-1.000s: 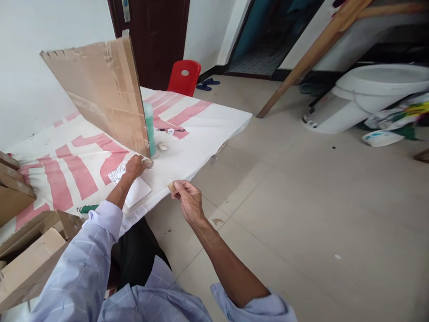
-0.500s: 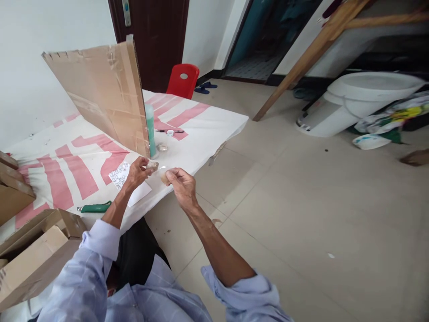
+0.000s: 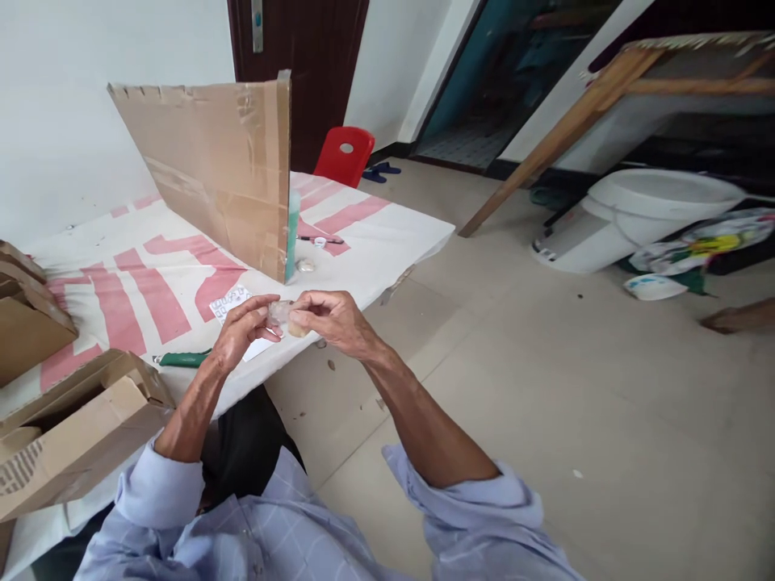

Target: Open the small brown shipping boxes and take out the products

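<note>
My left hand [image 3: 237, 332] grips a small lump wrapped in clear plastic [image 3: 279, 313] between its thumb and fingers, above the front edge of the table. Pressed close against it from the right, my right hand [image 3: 339, 324] pinches a small yellowish roll of clear tape [image 3: 297, 328]. Part of the roll is hidden by the fingers. Beneath the hands lies a white sheet with small printed or drawn shapes [image 3: 228, 300], partly covered. A green-handled utility knife [image 3: 185, 358] rests to the left of it. Farther back sits a similar wrapped lump [image 3: 306, 265].
A large cardboard panel [image 3: 224, 177] stands on the table, with a greenish container [image 3: 293, 234] behind its edge. A pen [image 3: 332, 240] lies beyond. Open cardboard boxes [image 3: 90, 436] are at left. A red chair [image 3: 345, 157] and white bucket [image 3: 642, 218] stand farther off.
My hands have come together: the tape roll now meets the wrapped lump, where a gap with a clear strip showed before. The whole view has shifted slightly.
</note>
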`<state>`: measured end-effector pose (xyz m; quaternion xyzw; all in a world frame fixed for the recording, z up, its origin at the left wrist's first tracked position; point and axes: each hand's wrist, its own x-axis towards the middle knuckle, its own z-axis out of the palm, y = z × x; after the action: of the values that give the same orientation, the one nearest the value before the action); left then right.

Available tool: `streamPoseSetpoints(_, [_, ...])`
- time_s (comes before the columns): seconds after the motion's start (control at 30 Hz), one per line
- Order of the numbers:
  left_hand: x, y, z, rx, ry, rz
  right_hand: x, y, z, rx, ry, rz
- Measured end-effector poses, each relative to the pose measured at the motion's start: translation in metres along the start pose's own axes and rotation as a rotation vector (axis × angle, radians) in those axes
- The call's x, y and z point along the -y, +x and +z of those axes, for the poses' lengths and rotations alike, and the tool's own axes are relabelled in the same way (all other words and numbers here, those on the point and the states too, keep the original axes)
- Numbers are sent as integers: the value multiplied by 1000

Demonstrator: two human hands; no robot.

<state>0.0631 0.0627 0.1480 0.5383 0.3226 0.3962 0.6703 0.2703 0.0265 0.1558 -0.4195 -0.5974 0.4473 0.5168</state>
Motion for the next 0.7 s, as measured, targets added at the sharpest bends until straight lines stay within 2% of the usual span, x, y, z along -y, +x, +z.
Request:
streamPoseSetpoints(0.13, [-2,-6,5,-77,101,128,12,2,9,34,-64,-1])
streamPoseSetpoints(0.27, [-2,-7,6,-186,152,192,15,5,16,25,-108,2])
streamPoseSetpoints(0.4, [-5,-11,1,-192,156,233,13,8,18,-3,-91,-4])
streamPoseSetpoints(0.57, [-11,-17,-2,-167,151,243,8,12,20,34,98,53])
streamPoseSetpoints(0.7, [-16,-21,-2,-139,108,191,2,15,26,154,290,138])
